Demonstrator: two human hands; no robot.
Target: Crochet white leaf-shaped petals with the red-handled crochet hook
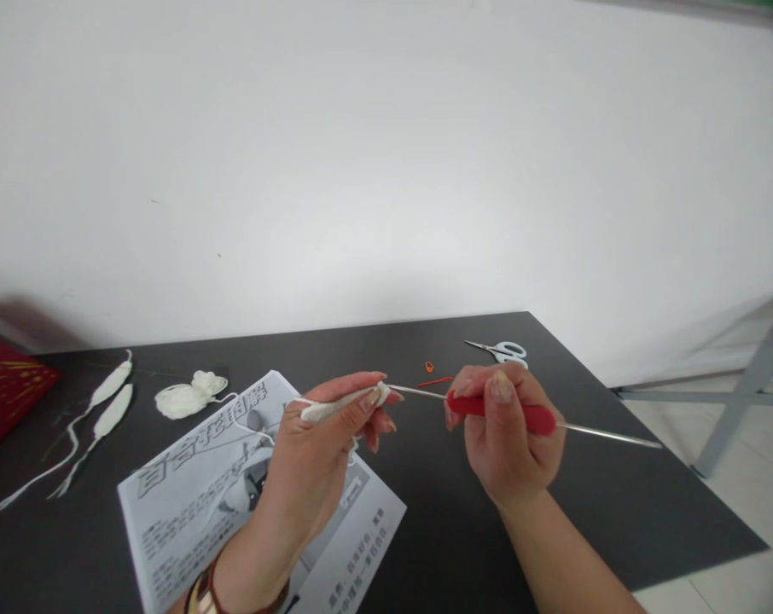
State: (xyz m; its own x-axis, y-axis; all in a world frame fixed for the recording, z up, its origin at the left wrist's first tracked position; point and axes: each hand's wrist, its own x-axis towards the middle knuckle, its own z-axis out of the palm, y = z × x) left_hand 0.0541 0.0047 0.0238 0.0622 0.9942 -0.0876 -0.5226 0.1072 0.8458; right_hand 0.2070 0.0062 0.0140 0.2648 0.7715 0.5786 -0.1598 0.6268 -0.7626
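Observation:
Between the thumb and fingers of my left hand (326, 456) is a small white crocheted piece (326, 409). White yarn (253, 431) runs from behind this hand toward a loose bundle of white yarn (185, 396) on the table. My right hand (511, 435) grips the red handle of a crochet hook (533, 416), whose metal shaft sticks out at both ends. The left end of the shaft reaches the tip of the crocheted piece at my left fingertips. Whether its point sits inside a stitch is too small to tell.
Printed sheets (194, 512) lie under my left hand. Two finished-looking white crocheted petals (113, 411) with yarn tails rest at left, near a red box (8, 384). Scissors (508, 351), an orange stitch marker (429, 367) and a red needle (435, 381) lie at the back of the dark table (617, 512).

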